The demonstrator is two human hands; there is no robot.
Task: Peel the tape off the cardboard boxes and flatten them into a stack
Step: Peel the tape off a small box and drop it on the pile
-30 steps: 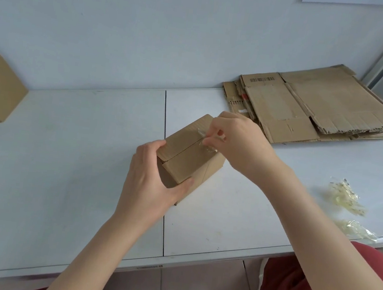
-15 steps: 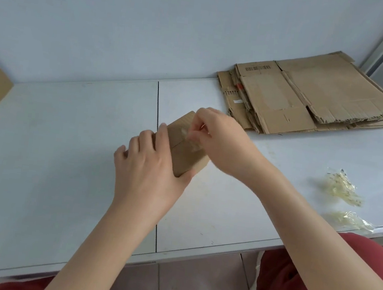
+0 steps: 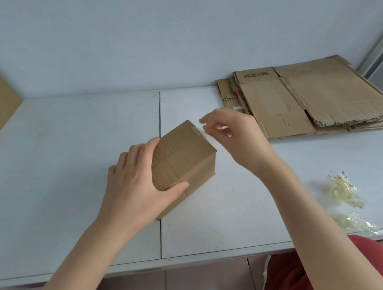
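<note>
Centrally, the small cardboard box (image 3: 181,158) stood on the white table (image 3: 64,153), its near end gripped by the left hand (image 3: 137,186). The right hand (image 3: 237,138) pinched a clear tape strip (image 3: 204,134) at the box's far top corner; flattened cardboard (image 3: 311,104) lay stacked beyond, against the wall.

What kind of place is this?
Probably a plain indoor work bench: a white tabletop against a pale wall, a stack of flattened brown cardboard boxes, and crumpled clear tape scraps.

Matt brown cardboard box (image 3: 184,158); clear glossy crumpled tape (image 3: 345,192); smooth white table (image 3: 64,153)
</note>
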